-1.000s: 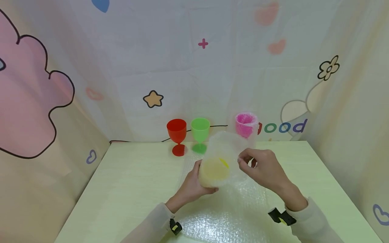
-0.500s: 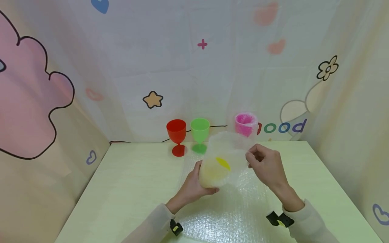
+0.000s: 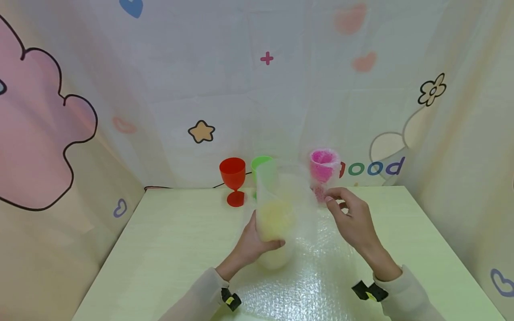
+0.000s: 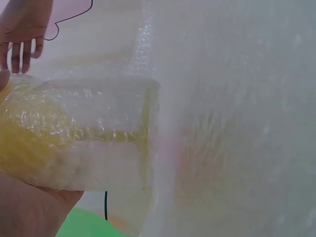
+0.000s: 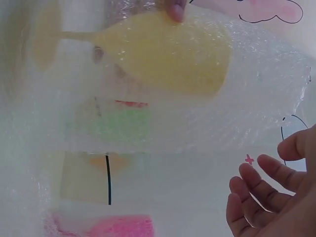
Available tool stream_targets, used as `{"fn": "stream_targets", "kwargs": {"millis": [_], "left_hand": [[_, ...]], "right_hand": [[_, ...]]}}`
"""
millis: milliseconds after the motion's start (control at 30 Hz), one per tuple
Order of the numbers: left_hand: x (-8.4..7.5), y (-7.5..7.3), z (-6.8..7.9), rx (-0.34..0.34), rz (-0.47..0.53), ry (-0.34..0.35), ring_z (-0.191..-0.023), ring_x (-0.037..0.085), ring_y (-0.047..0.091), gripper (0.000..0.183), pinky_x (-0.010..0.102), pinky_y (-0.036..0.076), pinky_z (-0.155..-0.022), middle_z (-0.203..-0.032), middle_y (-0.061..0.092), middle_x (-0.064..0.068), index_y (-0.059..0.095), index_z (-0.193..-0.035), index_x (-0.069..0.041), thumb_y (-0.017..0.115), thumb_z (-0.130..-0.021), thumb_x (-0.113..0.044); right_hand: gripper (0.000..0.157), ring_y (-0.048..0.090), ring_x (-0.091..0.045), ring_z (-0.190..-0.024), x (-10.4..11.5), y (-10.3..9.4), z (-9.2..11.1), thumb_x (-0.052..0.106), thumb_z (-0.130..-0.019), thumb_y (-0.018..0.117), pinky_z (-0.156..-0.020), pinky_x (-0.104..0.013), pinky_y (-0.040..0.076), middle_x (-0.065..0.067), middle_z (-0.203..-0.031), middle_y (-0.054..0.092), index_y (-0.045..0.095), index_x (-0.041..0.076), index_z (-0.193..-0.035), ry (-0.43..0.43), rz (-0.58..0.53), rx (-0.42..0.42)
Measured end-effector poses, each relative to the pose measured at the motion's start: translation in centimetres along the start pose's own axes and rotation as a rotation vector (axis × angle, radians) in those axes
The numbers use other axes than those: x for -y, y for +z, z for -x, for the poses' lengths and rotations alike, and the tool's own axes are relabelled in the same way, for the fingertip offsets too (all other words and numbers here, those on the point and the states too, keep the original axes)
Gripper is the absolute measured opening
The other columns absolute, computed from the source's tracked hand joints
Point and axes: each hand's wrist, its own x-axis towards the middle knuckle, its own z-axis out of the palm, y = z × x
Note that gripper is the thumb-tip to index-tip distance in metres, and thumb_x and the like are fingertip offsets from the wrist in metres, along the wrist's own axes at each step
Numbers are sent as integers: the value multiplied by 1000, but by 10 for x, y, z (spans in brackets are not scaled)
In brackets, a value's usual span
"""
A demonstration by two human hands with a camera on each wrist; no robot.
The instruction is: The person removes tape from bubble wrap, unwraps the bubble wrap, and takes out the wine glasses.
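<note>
My left hand [image 3: 249,243] grips a yellow goblet [image 3: 276,218] wrapped in translucent bubble wrap [image 3: 299,191], holding it over the table with the thumb across its front. Through the film in the right wrist view, the yellow bowl [image 5: 173,54], thin stem and foot show; a fingertip presses on the bowl. Loose wrap extends beyond the goblet's rim in the left wrist view, with the yellow bowl [image 4: 29,128] at the left edge. To the right of the wrap, my right hand [image 3: 353,218] is held with its fingers loosely bent and nothing between them.
A red goblet [image 3: 233,174] stands at the back of the table [image 3: 172,249]. Beside it, a green goblet [image 3: 259,161] is partly hidden by the wrap. A pink goblet [image 3: 323,165] in bubble wrap stands farther right. A bubble-wrap sheet [image 3: 297,290] lies across the front middle.
My left hand has turned the wrapped goblet more upright and slightly left, so its wrap now overlaps the green goblet. My right hand, at the wrap's edge before, is now apart from it with looser fingers.
</note>
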Motion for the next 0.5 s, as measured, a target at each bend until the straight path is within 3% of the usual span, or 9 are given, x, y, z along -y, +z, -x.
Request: {"fn": "stream_targets", "kwargs": {"millis": [233,367,500], "left_hand": [[-7,-5,4,24,96,4,-121,21,45,81,47,42,-101,-131,46,-7,30,-136,-34,78,-70,-34],[-8,-8,5,58,172,11,-118,18,46,74,40,43,-101,-129,48,-4,34,-135,-29,76,-74,-34],[-12,-11,6,161,295,29,-114,19,49,66,36,42,-100,-125,49,2,35,-134,-24,69,-79,-37]], "right_hand": [[28,63,-23,-96,-11,3,2,25,-99,42,-84,-41,54,-9,-104,68,62,9,-111,56,-37,195],[29,65,-21,-90,-18,6,4,21,-98,47,-78,-32,57,-12,-108,67,58,8,-120,86,-88,333],[35,66,-20,-93,-21,11,6,24,-95,53,-75,-25,56,-12,-119,63,54,10,-127,81,-145,453]]}}
